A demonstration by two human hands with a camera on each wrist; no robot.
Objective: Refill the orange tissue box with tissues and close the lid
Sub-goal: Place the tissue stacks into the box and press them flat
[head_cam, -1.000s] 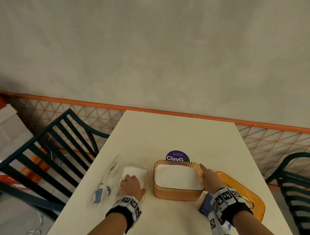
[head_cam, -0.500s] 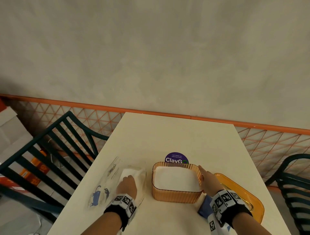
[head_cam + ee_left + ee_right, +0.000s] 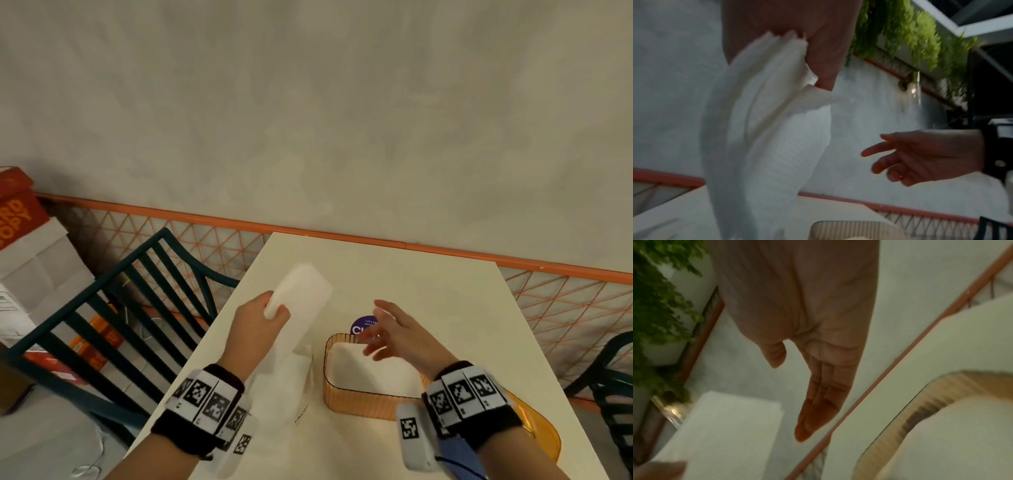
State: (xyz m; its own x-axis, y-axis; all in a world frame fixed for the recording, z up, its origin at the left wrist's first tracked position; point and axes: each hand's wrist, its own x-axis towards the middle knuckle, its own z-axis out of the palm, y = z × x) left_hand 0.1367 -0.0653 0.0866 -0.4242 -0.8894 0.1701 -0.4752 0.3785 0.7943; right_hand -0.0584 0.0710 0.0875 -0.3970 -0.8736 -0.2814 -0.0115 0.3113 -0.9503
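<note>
Tissues, a soft white folded stack, are raised above the tabletop, gripped at their lower end by my left hand, fingers and thumb curled round the bundle. The free end stands up and leans toward the far edge. My right hand hovers over the orange tissue box, fingers straight and spread, holding nothing, well short of touching the stack. The box sits near the tabletop's near edge, open on top, with white tissues already inside. Its orange lid lies flat just beside it, toward the near right corner, partly hidden by my right wrist. A crumpled clear wrapper lies just left of the box.

I judge the stack light, limp and easily fanned apart; the left wrist view shows its layers already splaying at the pinch. Gripping one end alone lets the rest droop, so I would support the free end with my right hand, holding both short ends flat, before lowering it into the box.
</note>
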